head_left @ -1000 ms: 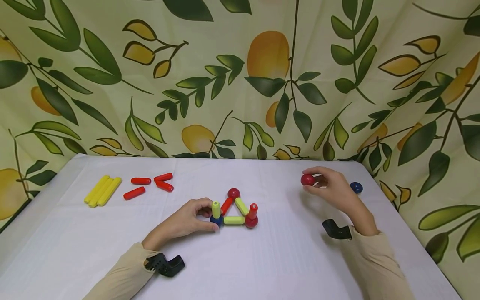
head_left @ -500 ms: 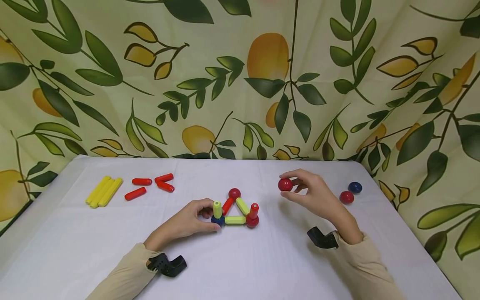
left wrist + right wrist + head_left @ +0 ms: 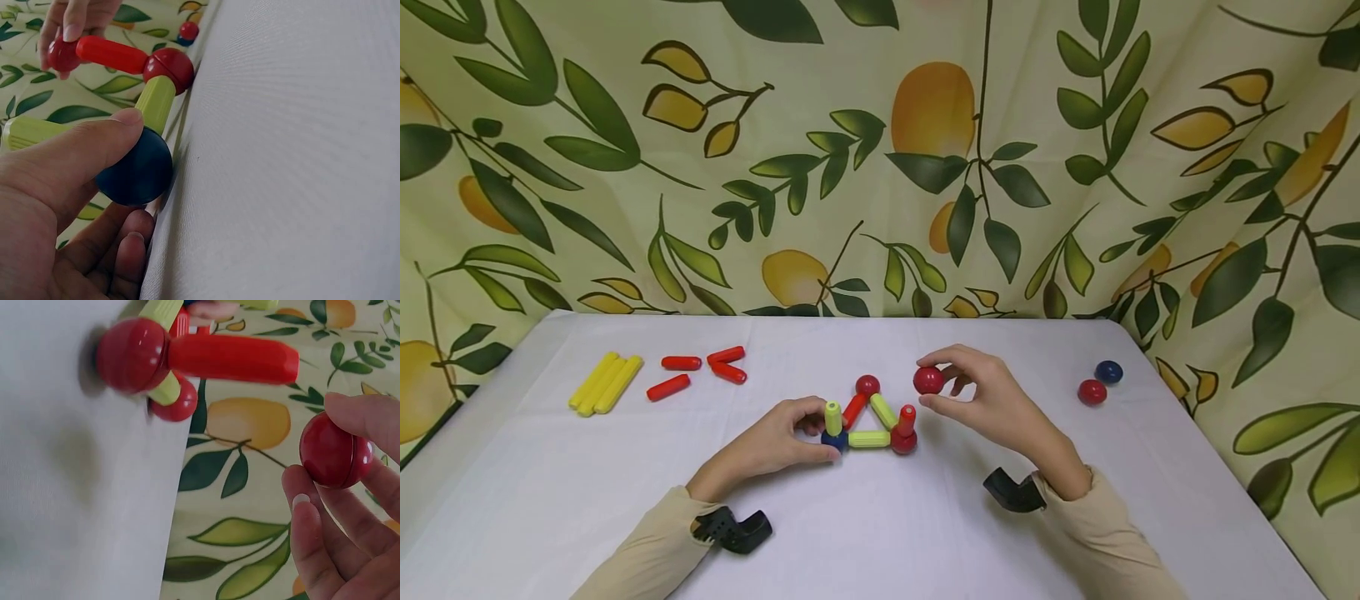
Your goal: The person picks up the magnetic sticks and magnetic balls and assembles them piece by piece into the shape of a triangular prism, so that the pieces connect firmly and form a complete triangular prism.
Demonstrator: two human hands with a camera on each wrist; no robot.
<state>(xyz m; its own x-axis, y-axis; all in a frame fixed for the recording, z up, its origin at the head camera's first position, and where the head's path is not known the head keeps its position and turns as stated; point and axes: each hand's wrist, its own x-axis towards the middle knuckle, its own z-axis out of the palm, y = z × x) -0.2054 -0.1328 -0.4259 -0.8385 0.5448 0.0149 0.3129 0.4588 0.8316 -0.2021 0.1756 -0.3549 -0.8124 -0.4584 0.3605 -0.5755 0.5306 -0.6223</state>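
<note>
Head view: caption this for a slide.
Left hand grips the blue ball of a stick-and-ball triangle; right hand holds a loose red ball.

Four glossy red balls (image 3: 928,380) in play, two glossy blue balls (image 3: 1108,372)! Six short red rods (image 3: 668,387), three ribbed yellow-green rods (image 3: 869,439), three long, smooth yellow rods (image 3: 618,385). One bare left hand (image 3: 775,437), one bare right hand (image 3: 988,392), two beige fabric sleeves (image 3: 647,542), two black wrist mounts (image 3: 745,532)!

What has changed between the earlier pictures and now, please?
The right hand carried a red ball leftward, closer to the triangle, revealing a loose red ball. Nothing was let go. The left hand still holds the triangle's blue ball; the yellow sticks and loose red sticks stayed put.
</note>
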